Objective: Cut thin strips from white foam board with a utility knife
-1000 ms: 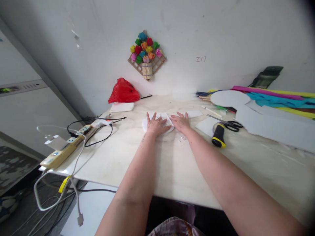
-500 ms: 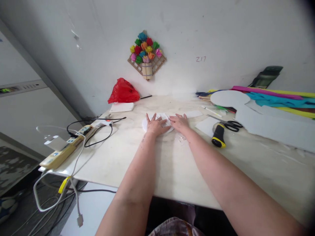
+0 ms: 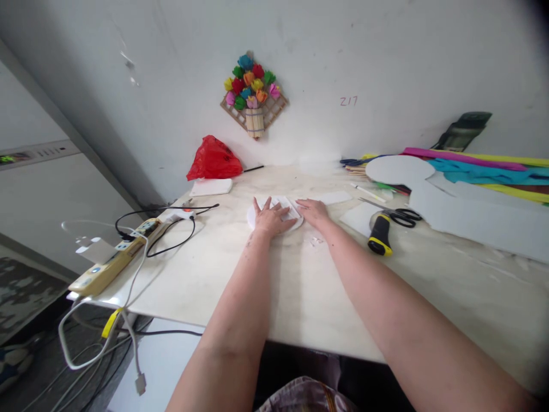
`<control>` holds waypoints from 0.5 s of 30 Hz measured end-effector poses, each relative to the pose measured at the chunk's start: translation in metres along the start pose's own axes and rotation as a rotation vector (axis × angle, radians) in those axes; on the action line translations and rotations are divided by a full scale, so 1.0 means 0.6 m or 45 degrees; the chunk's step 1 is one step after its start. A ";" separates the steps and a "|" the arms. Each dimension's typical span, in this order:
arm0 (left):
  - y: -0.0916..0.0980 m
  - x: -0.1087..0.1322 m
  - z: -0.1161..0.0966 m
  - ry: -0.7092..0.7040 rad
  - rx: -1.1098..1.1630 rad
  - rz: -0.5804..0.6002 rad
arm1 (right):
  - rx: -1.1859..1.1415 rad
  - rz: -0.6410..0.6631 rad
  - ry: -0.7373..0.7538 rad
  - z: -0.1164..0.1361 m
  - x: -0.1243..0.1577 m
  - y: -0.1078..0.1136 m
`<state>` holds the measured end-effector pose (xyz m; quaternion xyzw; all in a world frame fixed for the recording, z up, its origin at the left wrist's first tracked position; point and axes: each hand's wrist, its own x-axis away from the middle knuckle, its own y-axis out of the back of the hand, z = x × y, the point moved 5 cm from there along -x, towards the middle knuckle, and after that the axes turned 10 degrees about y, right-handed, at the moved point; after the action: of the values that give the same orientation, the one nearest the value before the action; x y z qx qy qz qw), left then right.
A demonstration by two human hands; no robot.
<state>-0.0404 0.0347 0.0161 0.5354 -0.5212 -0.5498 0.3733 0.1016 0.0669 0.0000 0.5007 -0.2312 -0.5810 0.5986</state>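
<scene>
From my head, I see my left hand [image 3: 271, 220], fingers apart, covering much of the white disc [image 3: 252, 218] on the table [image 3: 214, 257]. My right hand [image 3: 314, 212] touches its right edge; whether it pinches, I cannot tell. Scraps [image 3: 316, 242], scissors [image 3: 393, 214] and a cutter [image 3: 380, 234] lie rightward.

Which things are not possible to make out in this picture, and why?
In the head view:
White round piece: middle mostly hidden under the left grip.
Red bag: any contents hidden by its plastic.
Blue-and-white thing on the floor: cut off by the left edge.
Scraps: too small to tell their material.
</scene>
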 end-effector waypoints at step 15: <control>-0.002 -0.002 0.001 -0.002 -0.002 0.002 | 0.074 0.024 0.055 0.006 0.002 -0.004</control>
<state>-0.0408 0.0365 0.0149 0.5344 -0.5213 -0.5504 0.3739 0.0978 0.0648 -0.0010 0.5281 -0.2398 -0.5575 0.5940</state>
